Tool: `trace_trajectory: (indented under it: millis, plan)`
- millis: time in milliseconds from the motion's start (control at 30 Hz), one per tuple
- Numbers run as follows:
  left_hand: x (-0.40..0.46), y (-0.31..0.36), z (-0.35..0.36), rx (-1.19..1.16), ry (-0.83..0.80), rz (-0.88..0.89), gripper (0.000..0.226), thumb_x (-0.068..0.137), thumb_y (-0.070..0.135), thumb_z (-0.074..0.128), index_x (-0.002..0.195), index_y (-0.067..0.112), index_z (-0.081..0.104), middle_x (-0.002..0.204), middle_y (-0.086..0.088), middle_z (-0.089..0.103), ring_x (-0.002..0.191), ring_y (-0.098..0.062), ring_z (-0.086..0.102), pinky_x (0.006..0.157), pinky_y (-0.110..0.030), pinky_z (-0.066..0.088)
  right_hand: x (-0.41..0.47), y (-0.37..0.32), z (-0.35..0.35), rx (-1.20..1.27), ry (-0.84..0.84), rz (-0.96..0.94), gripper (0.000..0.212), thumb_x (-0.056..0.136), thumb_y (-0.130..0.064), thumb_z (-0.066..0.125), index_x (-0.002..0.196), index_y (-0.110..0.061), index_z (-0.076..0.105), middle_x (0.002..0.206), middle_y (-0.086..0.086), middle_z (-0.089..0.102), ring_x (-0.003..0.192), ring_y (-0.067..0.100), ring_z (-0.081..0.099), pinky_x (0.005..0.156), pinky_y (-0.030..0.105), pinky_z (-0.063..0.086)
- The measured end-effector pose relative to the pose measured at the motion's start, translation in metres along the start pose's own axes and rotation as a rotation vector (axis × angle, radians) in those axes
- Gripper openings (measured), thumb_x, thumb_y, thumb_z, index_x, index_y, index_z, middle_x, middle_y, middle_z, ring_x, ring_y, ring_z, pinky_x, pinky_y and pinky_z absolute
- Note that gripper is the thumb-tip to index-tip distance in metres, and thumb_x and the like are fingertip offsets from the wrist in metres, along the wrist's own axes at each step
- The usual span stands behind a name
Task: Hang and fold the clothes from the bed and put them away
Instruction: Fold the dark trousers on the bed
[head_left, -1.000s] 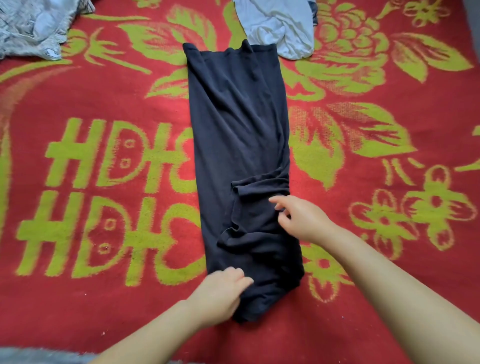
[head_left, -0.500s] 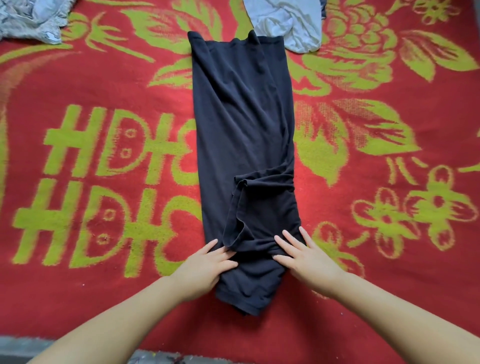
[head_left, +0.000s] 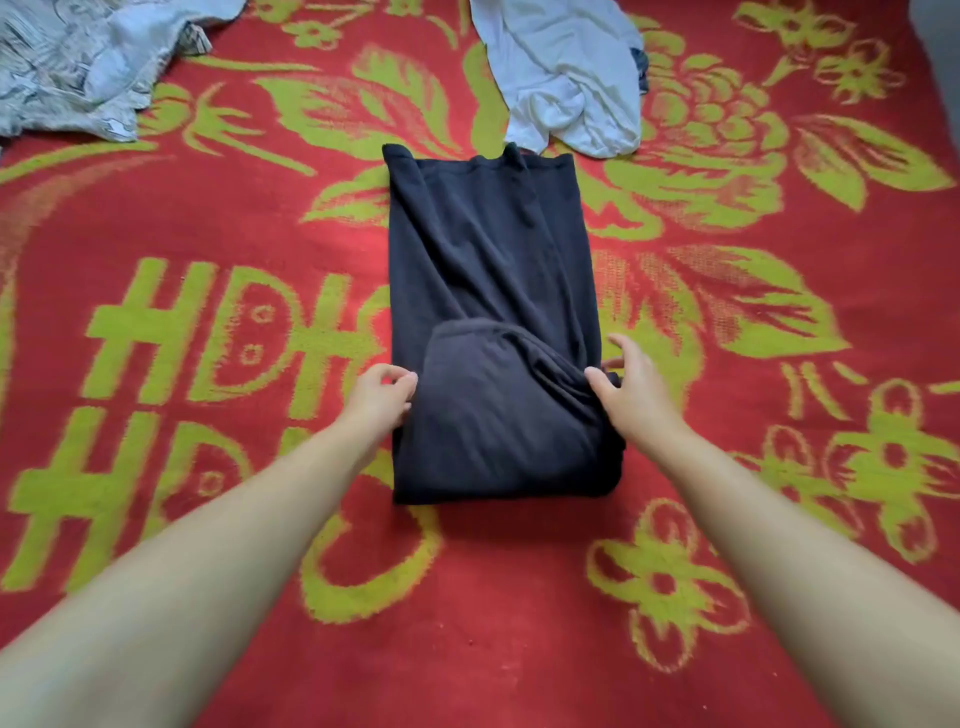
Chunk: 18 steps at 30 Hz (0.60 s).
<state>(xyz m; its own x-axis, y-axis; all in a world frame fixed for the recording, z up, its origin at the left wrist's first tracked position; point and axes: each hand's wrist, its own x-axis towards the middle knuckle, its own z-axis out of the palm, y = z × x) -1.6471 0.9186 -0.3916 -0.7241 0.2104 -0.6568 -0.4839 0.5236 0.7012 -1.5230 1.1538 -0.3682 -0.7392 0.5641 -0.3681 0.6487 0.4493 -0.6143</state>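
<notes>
Currently folding: left hand (head_left: 382, 395) pinches the dark garment (head_left: 493, 322) at its folded flap's edge, right hand (head_left: 626, 387) half-spread alongside; next, fold again toward the far hem

Both bare forearms reach toward twelve o'clock, the left hand (head_left: 382, 396) with fingers curled, the right hand (head_left: 626, 387) with fingers spread.
</notes>
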Motion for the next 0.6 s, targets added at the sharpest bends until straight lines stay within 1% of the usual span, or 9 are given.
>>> trace_trajectory:
  millis: [67,100,167,200,233,300,400,500,600]
  plan:
    - [0.003,-0.006,0.017,0.330,0.308,0.169,0.039,0.095,0.022,0.052,0.132,0.009,0.048,0.130,-0.015,0.052,0.118,-0.030,0.050,0.099,-0.039,0.037,-0.002,-0.004,0.021,-0.227,0.163,-0.087,0.060,0.096,-0.027,0.052,0.149,-0.012,0.028,0.148,0.017,0.035,0.138,0.030,0.030,0.113,0.044,0.024]
    - [-0.002,-0.014,0.025,0.521,0.355,0.363,0.050,0.093,0.023,0.052,0.140,0.007,0.041,0.140,-0.015,0.045,0.130,-0.030,0.041,0.108,-0.043,0.030,-0.009,-0.005,0.031,-0.341,0.186,-0.190,0.064,0.094,-0.031,0.053,0.150,-0.014,0.026,0.154,0.016,0.026,0.144,0.031,0.019,0.115,0.051,0.017]
    - [-0.020,-0.039,0.041,0.875,0.213,0.772,0.069,0.089,0.036,0.050,0.149,0.009,0.029,0.155,-0.012,0.028,0.144,-0.026,0.024,0.114,-0.053,0.020,-0.031,-0.002,0.052,-0.522,0.102,-0.453,0.074,0.088,-0.043,0.058,0.151,-0.019,0.026,0.159,0.014,0.016,0.148,0.034,0.007,0.112,0.063,0.010]
    - [-0.027,-0.052,0.046,1.057,0.052,0.896,0.079,0.086,0.045,0.047,0.152,0.012,0.018,0.159,-0.010,0.015,0.147,-0.025,0.014,0.116,-0.055,0.016,-0.042,0.003,0.059,-0.610,0.018,-0.549,0.081,0.084,-0.051,0.058,0.152,-0.021,0.024,0.160,0.014,0.012,0.147,0.036,0.002,0.109,0.067,0.008]
    - [-0.031,-0.062,0.048,1.212,-0.115,0.926,0.089,0.083,0.051,0.046,0.153,0.017,0.002,0.160,-0.008,-0.001,0.148,-0.024,0.001,0.117,-0.055,0.008,-0.050,0.011,0.062,-0.703,-0.073,-0.602,0.088,0.081,-0.059,0.058,0.152,-0.023,0.021,0.160,0.015,0.007,0.146,0.038,-0.003,0.108,0.071,0.006]
    - [-0.028,-0.074,0.045,1.395,-0.280,0.823,0.102,0.082,0.045,0.052,0.143,0.025,-0.028,0.154,-0.006,-0.026,0.144,-0.021,-0.023,0.118,-0.049,-0.008,-0.054,0.029,0.059,-0.874,-0.243,-0.597,0.102,0.076,-0.065,0.060,0.153,-0.028,0.005,0.159,0.014,-0.007,0.144,0.040,-0.014,0.106,0.073,-0.005]
    - [-0.024,-0.070,0.046,1.476,-0.234,0.729,0.104,0.085,0.010,0.051,0.135,0.027,-0.039,0.154,-0.011,-0.029,0.139,-0.022,-0.031,0.116,-0.044,-0.010,-0.043,0.045,0.053,-1.003,-0.357,-0.493,0.104,0.085,-0.052,0.058,0.142,-0.035,-0.027,0.157,0.007,-0.023,0.144,0.035,-0.020,0.104,0.068,-0.017]
    - [-0.031,-0.060,0.050,1.434,-0.249,0.656,0.094,0.086,-0.005,0.041,0.146,0.023,-0.025,0.156,-0.014,-0.024,0.145,-0.026,-0.021,0.117,-0.043,-0.006,-0.040,0.035,0.056,-1.039,-0.367,-0.452,0.085,0.097,-0.020,0.044,0.146,-0.036,-0.023,0.161,0.006,-0.013,0.147,0.035,-0.012,0.108,0.067,-0.007]
    - [-0.049,-0.053,0.045,1.423,-0.376,0.537,0.094,0.084,-0.011,0.040,0.149,0.021,-0.020,0.156,-0.015,-0.024,0.145,-0.027,-0.021,0.118,-0.043,-0.004,-0.047,0.020,0.049,-1.056,-0.505,-0.424,0.085,0.094,-0.005,0.043,0.151,-0.034,-0.012,0.161,0.005,-0.008,0.147,0.035,-0.008,0.110,0.067,-0.001]
